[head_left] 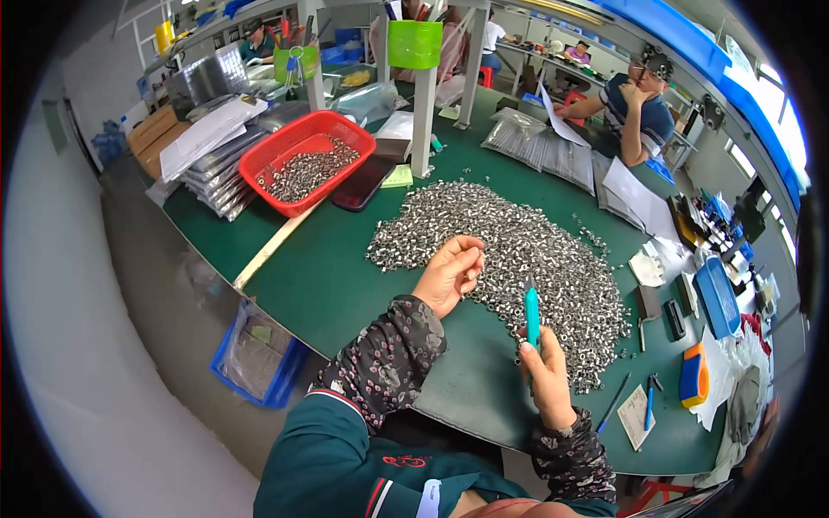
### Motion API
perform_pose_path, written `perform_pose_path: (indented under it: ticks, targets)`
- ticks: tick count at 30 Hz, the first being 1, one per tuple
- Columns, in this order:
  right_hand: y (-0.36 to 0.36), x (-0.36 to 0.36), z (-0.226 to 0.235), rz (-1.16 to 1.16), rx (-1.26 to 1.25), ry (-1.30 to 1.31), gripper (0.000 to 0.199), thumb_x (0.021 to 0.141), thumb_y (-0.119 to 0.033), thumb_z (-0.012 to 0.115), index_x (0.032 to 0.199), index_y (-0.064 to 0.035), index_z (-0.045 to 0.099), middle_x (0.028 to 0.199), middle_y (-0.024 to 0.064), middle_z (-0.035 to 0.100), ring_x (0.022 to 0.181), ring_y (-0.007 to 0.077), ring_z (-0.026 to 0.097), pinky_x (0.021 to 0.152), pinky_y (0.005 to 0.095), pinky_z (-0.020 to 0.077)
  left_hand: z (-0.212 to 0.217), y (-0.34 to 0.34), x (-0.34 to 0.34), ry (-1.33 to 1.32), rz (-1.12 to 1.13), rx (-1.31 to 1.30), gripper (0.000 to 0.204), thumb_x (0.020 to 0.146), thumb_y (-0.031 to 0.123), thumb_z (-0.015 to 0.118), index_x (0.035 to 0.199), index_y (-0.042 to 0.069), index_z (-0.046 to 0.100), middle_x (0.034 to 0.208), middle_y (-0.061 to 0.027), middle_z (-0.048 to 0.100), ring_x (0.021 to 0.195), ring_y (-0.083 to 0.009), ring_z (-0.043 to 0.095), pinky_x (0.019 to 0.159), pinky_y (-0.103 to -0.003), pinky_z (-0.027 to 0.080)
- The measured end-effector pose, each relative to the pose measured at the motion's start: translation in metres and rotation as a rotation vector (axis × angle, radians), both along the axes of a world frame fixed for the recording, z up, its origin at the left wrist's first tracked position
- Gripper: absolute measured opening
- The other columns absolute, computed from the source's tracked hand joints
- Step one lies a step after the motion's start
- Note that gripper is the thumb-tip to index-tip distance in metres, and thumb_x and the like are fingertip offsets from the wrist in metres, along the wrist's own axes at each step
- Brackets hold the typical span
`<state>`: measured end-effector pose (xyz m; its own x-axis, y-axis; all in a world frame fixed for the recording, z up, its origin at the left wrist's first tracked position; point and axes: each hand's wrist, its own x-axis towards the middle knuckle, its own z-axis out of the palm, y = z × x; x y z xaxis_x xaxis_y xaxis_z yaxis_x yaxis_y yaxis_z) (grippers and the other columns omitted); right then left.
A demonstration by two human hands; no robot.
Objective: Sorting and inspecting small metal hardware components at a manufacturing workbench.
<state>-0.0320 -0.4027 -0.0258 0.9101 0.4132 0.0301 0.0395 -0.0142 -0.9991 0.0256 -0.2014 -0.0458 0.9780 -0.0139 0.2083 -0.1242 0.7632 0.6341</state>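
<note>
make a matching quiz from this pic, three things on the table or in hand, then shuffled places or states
Things
1. teal tool
2. red basket
3. phone

Places or states
A. holding metal parts
B. beside a yellow pad
C. in the right hand

Pairs: 1-C, 2-A, 3-B

Bright, even light; windows (771, 86) at upper right blown white; fisheye bows green workbench (332, 268) edges, all 4 corners black.
</note>
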Motion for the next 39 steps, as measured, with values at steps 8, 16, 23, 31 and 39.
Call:
perform_pose_path:
  ticks: [8, 16, 23, 31, 39]
  targets:
    - [0.002, 0.004, -0.002, 0.068, 0.026, 0.147, 0.022, 0.077, -0.012, 0.051, 0.096, -0.002, 0.044, 0.056, -0.0048, 0.037, 0.044, 0.0038, 0.034, 0.038, 0.0173, 0.0254, -0.006, 0.001, 0.001, 0.013, -0.003, -0.009, 0.009, 0.081, 0.013, 0.048, 0.087, 0.006, 0.048, 0.071, 0.0008, 0.048, 0.055, -0.0033, 0.041, 0.041, -0.014, 0.031]
    - [-0.006, 0.023, 0.022, -0.076, 0.366, 0.047, 0.046, 0.079, -0.02, 0.046, 0.12, -0.0032, 0.032, 0.109, 0.0124, 0.045, 0.092, 0.02, 0.05, 0.059, 0.0258, 0.0446, -0.012, 0.004, 0.003, 0.04, -0.053, -0.156, 0.017, 0.083, 0.025, 0.043, 0.082, 0.008, 0.047, 0.069, -0.0003, 0.042, 0.057, -0.0086, 0.037, 0.043, -0.019, 0.029]
    - [-0.02, 0.048, 0.059, -0.444, 0.52, -0.433, 0.048, 0.083, -0.025, 0.038, 0.125, -0.0073, 0.024, 0.128, 0.0117, 0.027, 0.117, 0.026, 0.028, 0.08, 0.0338, 0.0372, -0.009, 0.001, 0.004, 0.068, -0.059, -0.139, 0.02, 0.085, 0.027, 0.04, 0.081, 0.008, 0.046, 0.067, -0.0016, 0.043, 0.054, -0.0079, 0.038, 0.042, -0.019, 0.03]
    - [-0.033, 0.065, 0.042, -0.123, 0.712, 0.193, 0.046, 0.083, -0.023, 0.04, 0.121, -0.0019, 0.028, 0.117, 0.0187, 0.04, 0.106, 0.0284, 0.041, 0.079, 0.0367, 0.0409, -0.008, 0.005, 0.001, 0.062, -0.035, -0.109, 0.009, 0.084, 0.015, 0.042, 0.085, 0.007, 0.047, 0.07, -0.001, 0.046, 0.053, -0.0057, 0.039, 0.042, -0.018, 0.031]
    - [-0.039, 0.065, 0.049, -0.287, 0.752, -0.05, 0.041, 0.083, -0.02, 0.039, 0.12, -0.0045, 0.033, 0.122, 0.0088, 0.037, 0.114, 0.0202, 0.033, 0.087, 0.0369, 0.0343, -0.007, 0.002, 0.001, 0.083, -0.039, -0.067, 0.011, 0.083, 0.013, 0.042, 0.09, 0.005, 0.047, 0.073, -0.0015, 0.047, 0.055, -0.0057, 0.04, 0.043, -0.017, 0.031]
